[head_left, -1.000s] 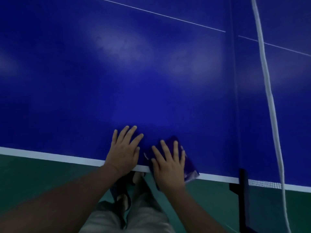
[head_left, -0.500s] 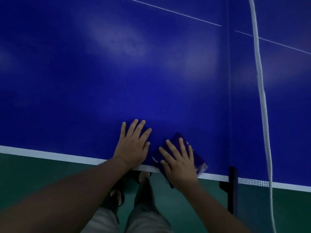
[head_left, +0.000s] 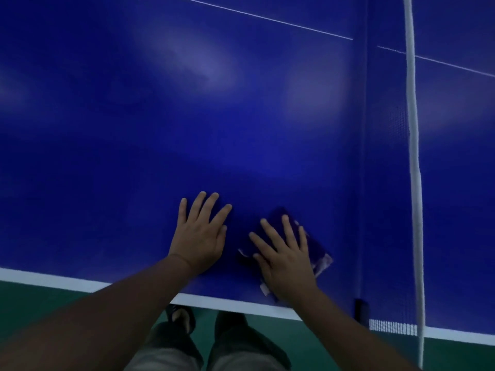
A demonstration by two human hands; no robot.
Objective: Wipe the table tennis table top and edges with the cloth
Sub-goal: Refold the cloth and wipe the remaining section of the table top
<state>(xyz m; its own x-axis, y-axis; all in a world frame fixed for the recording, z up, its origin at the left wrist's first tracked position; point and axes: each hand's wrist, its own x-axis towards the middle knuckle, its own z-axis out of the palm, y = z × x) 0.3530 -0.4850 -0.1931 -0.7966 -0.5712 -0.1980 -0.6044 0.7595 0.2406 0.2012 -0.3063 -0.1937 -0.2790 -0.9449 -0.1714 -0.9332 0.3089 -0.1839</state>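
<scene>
Clearly the table top (head_left: 241, 116) is hard and smooth. On it, near the white edge (head_left: 227, 302), the cloth (head_left: 312, 245) looks soft and light; the right hand (head_left: 285, 259) presses it flat, fingers spread. The left hand (head_left: 199, 236) rests spread beside it.

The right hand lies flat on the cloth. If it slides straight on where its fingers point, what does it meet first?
Probably nothing soon: the right hand on the cloth points up and slightly left over bare table top. The net stays off to its right.
</scene>
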